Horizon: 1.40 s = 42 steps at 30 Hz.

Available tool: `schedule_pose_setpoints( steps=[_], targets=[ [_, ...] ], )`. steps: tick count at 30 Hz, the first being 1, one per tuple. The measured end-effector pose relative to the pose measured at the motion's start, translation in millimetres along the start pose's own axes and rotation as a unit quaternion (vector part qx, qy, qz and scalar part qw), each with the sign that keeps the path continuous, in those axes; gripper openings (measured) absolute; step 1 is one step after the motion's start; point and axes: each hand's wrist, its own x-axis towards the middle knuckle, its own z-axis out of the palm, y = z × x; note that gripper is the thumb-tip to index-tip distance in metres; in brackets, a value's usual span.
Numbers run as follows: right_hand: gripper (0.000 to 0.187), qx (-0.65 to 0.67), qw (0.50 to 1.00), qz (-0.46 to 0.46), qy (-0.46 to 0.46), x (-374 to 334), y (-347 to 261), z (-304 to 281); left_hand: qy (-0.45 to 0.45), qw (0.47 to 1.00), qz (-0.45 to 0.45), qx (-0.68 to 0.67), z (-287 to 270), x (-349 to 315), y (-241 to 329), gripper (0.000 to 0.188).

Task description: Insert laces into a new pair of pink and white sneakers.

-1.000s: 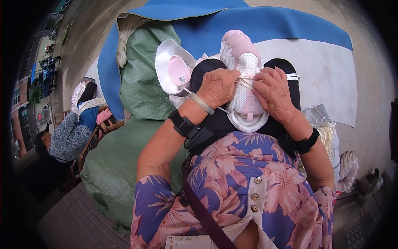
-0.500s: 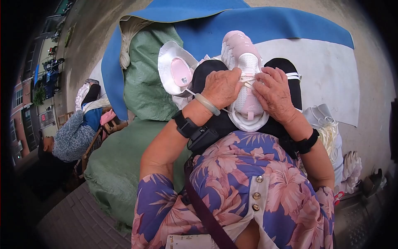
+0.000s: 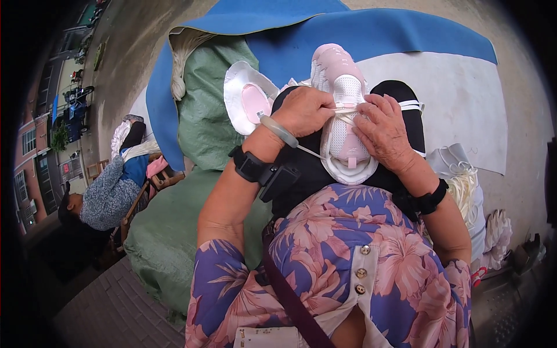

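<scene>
A pink and white sneaker (image 3: 348, 145) rests between my knees with its toe pointing away from me. At the left of its tongue, my left hand (image 3: 306, 110) pinches a white shoelace (image 3: 342, 111) and draws it taut. My right hand (image 3: 384, 126) bends over the right side of the lacing, thumb and fingers closed on the lace there; the fingertips are partly hidden. Another length of lace runs from under my left wrist to the shoe's heel. Left of my knee lies a second white shoe piece (image 3: 235, 95) with a pink patch.
Green woven sacks (image 3: 168, 232) bulge at my left beside a blue sheet (image 3: 406, 35). A bundle of pale laces (image 3: 461, 188) hangs at my right, with more white shoes (image 3: 497, 238) beyond it. A person in a patterned top (image 3: 107, 200) sits at the far left.
My left hand has moved left, away from the shoe, pulling the lace out straight. My right hand has stayed nearly in place on the lacing.
</scene>
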Motion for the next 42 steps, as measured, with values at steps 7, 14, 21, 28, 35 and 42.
schedule_pose_setpoints(
  steps=[7, 14, 21, 28, 35, 42],
  targets=[
    [0.022, -0.002, 1.000, -0.005, 0.020, 3, -3, -4, -0.095, 0.842, 0.023, -0.531, -4, 8, -29, 0.019],
    [0.022, 0.134, 0.982, 0.094, 0.093, -33, 10, -13, -0.022, 0.830, -0.028, -0.556, 8, -5, -32, 0.022],
    [0.013, 0.042, 0.999, 0.020, 0.002, -38, 7, -16, 0.007, 0.973, -0.075, -0.217, 12, -4, -41, 0.016],
    [0.018, -0.071, 0.994, 0.025, 0.073, -81, 33, -56, 0.041, 0.988, -0.052, -0.139, 28, 2, -26, 0.019],
    [0.027, -0.095, 0.991, 0.044, 0.085, -135, 31, -56, 0.027, 0.960, -0.059, -0.274, 39, 6, -30, 0.011],
    [0.026, -0.055, 0.996, 0.047, 0.060, -140, 21, -57, 0.060, 0.976, -0.074, -0.198, 39, 0, -27, 0.029]
  ],
)
